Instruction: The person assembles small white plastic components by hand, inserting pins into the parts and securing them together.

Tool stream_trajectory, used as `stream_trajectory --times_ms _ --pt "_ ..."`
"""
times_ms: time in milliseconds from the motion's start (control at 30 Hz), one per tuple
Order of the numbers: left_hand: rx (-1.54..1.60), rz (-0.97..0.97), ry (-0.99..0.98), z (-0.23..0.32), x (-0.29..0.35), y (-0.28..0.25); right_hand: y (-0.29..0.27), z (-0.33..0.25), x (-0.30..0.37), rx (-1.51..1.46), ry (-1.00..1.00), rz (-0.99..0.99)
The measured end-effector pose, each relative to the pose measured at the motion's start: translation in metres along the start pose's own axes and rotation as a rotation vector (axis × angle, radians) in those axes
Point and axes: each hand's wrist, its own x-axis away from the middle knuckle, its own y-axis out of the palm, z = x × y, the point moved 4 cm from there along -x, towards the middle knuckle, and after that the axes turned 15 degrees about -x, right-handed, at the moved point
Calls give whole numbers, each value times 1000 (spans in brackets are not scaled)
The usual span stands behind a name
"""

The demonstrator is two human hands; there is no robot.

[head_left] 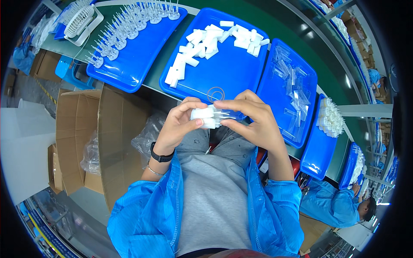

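In front of my lap both hands hold a white plastic part with thin prongs (pixel 208 114). My left hand (pixel 177 122) has its thumb and fingers closed round the thicker white end. On the other side, my right hand (pixel 257 118) pinches the pronged end between thumb and fingers. A see-through plastic piece (pixel 239 115) shows beneath the right fingers; how it joins the white part is partly hidden. Just beyond the fingertips, thin orange-brown rings (pixel 216 93) lie at the near edge of a blue tray (pixel 234 75), which also carries several white rectangular blocks (pixel 206 41).
To the left, a blue tray (pixel 129 64) holds rows of white pronged parts. A blue tray (pixel 269 99) of clear plastic sleeves (pixel 297 92) stands right; another beyond bears bundled white parts (pixel 330 118). Cardboard boxes (pixel 118 137) flank my left side. A co-worker (pixel 331 202) sits far right.
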Motion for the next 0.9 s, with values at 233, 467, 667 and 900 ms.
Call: stream_trajectory --times_ms 233,467,667,900 --pt "-98 3 -24 -6 0 -1 4 -5 -5 7 27 -63" --pt "-147 7 0 -4 1 -2 1 -10 -3 159 -21 -49" --pt "-151 53 -1 -4 2 -5 -9 -4 1 -88 15 138" --pt "-135 97 -6 -6 2 -3 -9 11 6 -221 -55 221"
